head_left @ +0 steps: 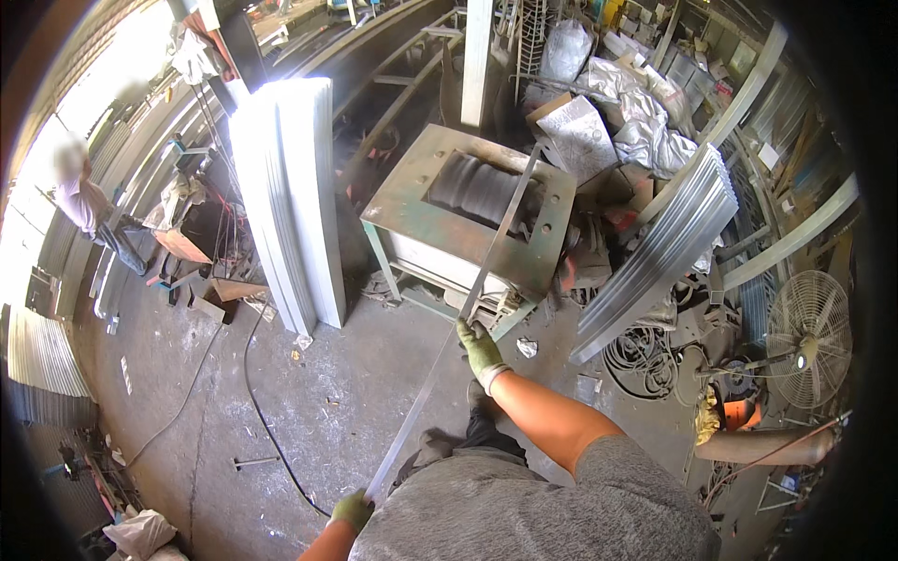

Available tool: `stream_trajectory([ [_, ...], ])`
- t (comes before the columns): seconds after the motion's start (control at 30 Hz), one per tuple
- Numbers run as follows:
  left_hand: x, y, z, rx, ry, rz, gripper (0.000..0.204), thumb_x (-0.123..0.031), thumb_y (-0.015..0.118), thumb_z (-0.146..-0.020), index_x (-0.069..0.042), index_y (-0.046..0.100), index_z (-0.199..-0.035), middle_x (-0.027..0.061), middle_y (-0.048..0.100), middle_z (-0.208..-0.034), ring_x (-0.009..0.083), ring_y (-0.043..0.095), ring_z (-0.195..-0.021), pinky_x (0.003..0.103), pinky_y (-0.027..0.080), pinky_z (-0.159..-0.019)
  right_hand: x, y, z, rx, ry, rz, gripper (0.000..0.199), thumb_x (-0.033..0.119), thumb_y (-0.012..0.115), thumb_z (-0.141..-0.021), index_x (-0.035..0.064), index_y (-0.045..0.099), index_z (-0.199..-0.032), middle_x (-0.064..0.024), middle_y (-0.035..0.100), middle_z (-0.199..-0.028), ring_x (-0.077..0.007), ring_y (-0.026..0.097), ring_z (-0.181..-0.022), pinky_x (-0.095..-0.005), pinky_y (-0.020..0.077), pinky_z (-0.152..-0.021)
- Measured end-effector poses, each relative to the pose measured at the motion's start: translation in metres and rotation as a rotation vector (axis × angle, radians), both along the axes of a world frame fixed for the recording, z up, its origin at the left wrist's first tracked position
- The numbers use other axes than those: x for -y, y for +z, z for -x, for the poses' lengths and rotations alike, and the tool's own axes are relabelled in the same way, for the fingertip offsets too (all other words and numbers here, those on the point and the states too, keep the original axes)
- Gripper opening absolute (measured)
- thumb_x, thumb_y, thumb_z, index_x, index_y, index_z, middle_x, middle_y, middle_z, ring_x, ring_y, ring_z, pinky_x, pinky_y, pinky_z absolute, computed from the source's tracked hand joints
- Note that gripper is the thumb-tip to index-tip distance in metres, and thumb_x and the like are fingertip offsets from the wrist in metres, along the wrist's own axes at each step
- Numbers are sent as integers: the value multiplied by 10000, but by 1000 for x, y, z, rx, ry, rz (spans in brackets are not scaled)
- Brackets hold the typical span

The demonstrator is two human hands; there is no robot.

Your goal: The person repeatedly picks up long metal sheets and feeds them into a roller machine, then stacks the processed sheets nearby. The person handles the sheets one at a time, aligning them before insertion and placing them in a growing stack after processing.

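A long, thin metal strip (426, 388) slants from my lower left up to the machine in front of me. My left hand (353, 510), in a green glove, is closed round its near end, low by my side. Farther along, my gloved right hand (482, 353) grips the strip around its middle, its fingers partly hidden behind the glove's back. The far part lies across the top of a worn green machine table (412, 173). A dark, ridged roller (468, 190) shows in the table's opening, and the strip crosses over its right part.
A tall stack of pale metal profiles (285, 206) stands left of the machine; another stack of profiles (659, 252) leans at the right. A round fan (809, 338) stands far right. A black cable (257, 411) crosses the floor. Another person (84, 206) is at the far left.
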State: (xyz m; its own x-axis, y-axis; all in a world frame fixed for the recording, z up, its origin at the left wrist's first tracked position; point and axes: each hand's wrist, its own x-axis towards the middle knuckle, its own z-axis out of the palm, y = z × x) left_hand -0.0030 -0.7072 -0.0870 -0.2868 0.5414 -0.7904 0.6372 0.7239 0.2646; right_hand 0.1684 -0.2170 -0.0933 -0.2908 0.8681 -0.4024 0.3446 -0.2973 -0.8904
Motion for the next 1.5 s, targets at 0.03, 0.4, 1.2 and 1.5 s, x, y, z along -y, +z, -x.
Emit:
stream_trajectory([
  [0.03, 34, -2, 3, -9, -8, 20, 356, -413, 603, -1016, -155, 684, -1248, 241, 765, -1169, 497, 717, -1091, 584, 575, -928, 9, -8, 8, 110, -11, 15, 703, 690, 655, -1019, 108, 650, -1414, -5, 693, -1136, -120, 625, -1010, -307, 535, -771],
  [0.4, 140, -22, -7, 95, 493, -195, 440, -326, 744, -985, -122, 674, -1369, 163, 788, -1161, 312, 757, -1069, 457, 588, -927, 81, 0, 37, -155, 86, 17, 648, 364, 766, -1021, 6, 484, -1481, -130, 688, -1230, -253, 673, -1055, -370, 573, -940],
  [1.2, -220, 122, -17, -27, 476, -204, 722, -763, 620, -976, -68, 804, -1048, 234, 780, -953, 448, 747, -958, 498, 567, -854, -213, 56, 112, 937, 102, -654, 937, 577, 492, -1051, -84, 278, -1679, -326, 181, -1777, -477, 124, -1666, -590, 104, -1347],
  [1.5, -264, 99, 3, 32, 449, -189, 720, -781, 593, -976, -109, 803, -1130, 228, 792, -1045, 468, 738, -1067, 529, 574, -918, -260, 40, 106, 926, 58, -886, 726, 438, 477, -1075, -66, 451, -1597, -315, 395, -1688, -475, 296, -1613, -563, 184, -1345],
])
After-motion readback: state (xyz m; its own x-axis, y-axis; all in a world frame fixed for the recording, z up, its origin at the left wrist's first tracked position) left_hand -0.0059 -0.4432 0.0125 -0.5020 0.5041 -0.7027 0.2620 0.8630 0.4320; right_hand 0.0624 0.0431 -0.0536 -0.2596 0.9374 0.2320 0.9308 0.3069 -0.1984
